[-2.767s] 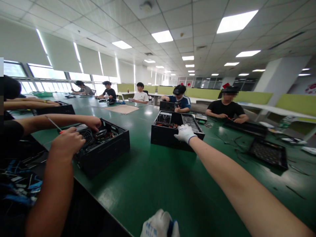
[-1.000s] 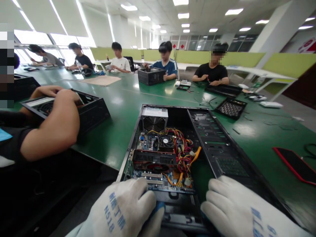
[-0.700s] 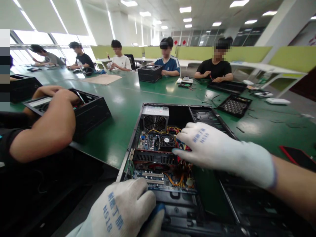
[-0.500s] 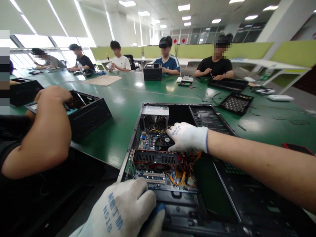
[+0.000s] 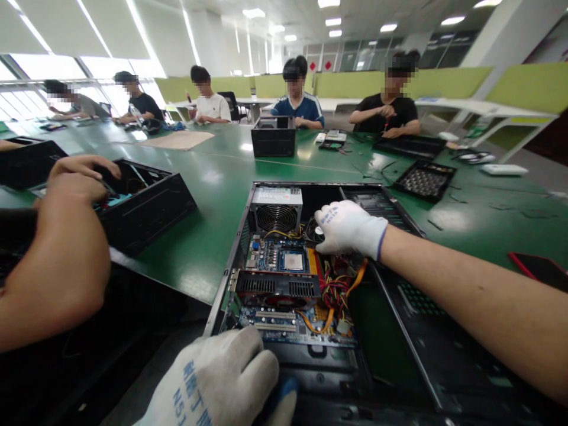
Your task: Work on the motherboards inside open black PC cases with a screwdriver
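Note:
An open black computer case (image 5: 402, 213) lies flat on the green table in front of me. Inside it are a power supply with a round fan grille (image 5: 276, 210), a blue motherboard with a bare silver processor (image 5: 293, 261), a graphics card (image 5: 276, 285) and red, yellow and orange cables (image 5: 337, 284). My gloved right hand (image 5: 350, 228) is closed on a black cooler fan (image 5: 312, 229), held just right of the power supply and off the processor. My gloved left hand (image 5: 222, 384) curls over the case's near edge.
At my left a co-worker's bare arm (image 5: 57, 266) and hands work in another black case (image 5: 142, 201). Several people sit across the table with cases and parts. A small black case (image 5: 273, 136) stands mid-table, a perforated panel (image 5: 423, 177) lies right, a red-edged phone (image 5: 539, 266) far right.
I pulled the case from mid-table to the near edge. My right hand then went from that edge onto the cooler fan and lifted it off, baring the silver processor. My left hand stayed put.

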